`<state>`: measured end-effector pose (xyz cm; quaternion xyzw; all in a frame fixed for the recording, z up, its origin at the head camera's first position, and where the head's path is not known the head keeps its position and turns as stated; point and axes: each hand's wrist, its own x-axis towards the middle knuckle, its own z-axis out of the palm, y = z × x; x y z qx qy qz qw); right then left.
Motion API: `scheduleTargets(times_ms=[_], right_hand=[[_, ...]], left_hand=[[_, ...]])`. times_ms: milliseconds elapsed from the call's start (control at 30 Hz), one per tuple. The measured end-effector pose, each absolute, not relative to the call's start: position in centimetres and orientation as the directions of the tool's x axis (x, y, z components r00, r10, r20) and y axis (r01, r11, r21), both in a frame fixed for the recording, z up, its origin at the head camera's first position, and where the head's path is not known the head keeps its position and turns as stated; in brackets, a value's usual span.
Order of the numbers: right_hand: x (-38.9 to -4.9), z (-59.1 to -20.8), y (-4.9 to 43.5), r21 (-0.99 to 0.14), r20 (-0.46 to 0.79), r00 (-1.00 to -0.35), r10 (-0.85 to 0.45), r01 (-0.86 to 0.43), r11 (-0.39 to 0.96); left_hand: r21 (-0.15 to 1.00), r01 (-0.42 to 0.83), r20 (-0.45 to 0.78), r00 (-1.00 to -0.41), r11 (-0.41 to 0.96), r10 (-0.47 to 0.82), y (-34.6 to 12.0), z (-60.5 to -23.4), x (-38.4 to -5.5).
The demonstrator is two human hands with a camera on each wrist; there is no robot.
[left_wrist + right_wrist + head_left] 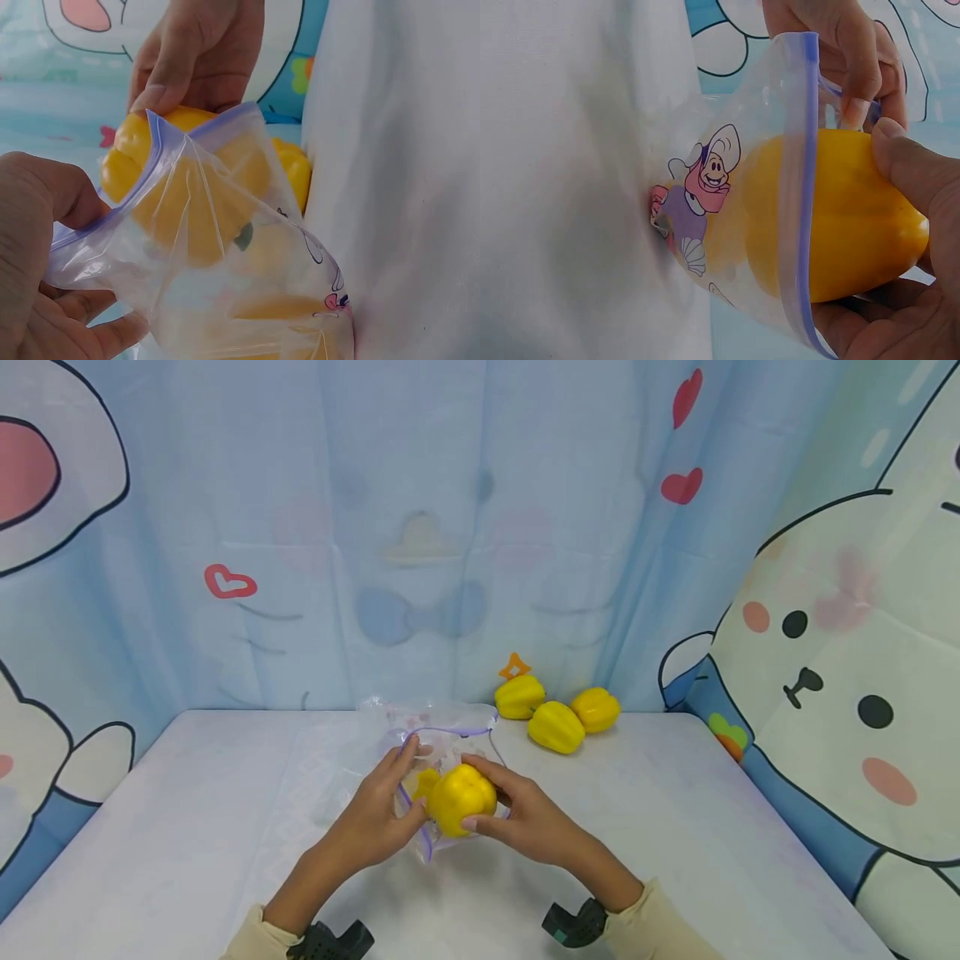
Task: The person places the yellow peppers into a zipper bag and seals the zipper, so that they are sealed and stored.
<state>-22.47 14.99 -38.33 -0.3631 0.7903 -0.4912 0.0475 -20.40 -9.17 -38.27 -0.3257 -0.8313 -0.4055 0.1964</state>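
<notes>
A yellow bell pepper (463, 800) is gripped by my right hand (525, 814), thumb on one side and fingers on the other. It sits partway inside the mouth of a clear zip bag (705, 247) with a purple zip edge and a cartoon print. My left hand (386, 806) pinches the bag's rim between thumb and fingers, on the left of the opening. Through the plastic, more yellow (277, 307) shows lower in the bag in the left wrist view. The pepper's lower half, with a green stem, lies behind the film there.
Three more yellow bell peppers (556, 727) are grouped at the back of the white table (225, 827), right of the bag. Clear plastic (375, 727) lies behind the left hand. A blue cartoon curtain (420, 460) hangs along the table's far edge. Each wrist wears a dark camera mount (576, 924).
</notes>
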Motion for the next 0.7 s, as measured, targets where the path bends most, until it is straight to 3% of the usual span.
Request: scheduleTargets(times_ms=[500, 700], right_hand=[[-22.34, -38.41, 14.69, -0.777, 0.27, -0.753, -0.6, -0.538, 0.327], [-22.35, -38.53, 14.68, -0.731, 0.268, -0.757, -0.596, -0.563, 0.386]], left_hand=[[0.52, 0.732, 0.61, -0.679, 0.44, 0.409, -8.97, -37.49, -19.9], [0.539, 0.709, 0.594, -0.703, 0.456, 0.391, -8.99, -37.61, -19.81]])
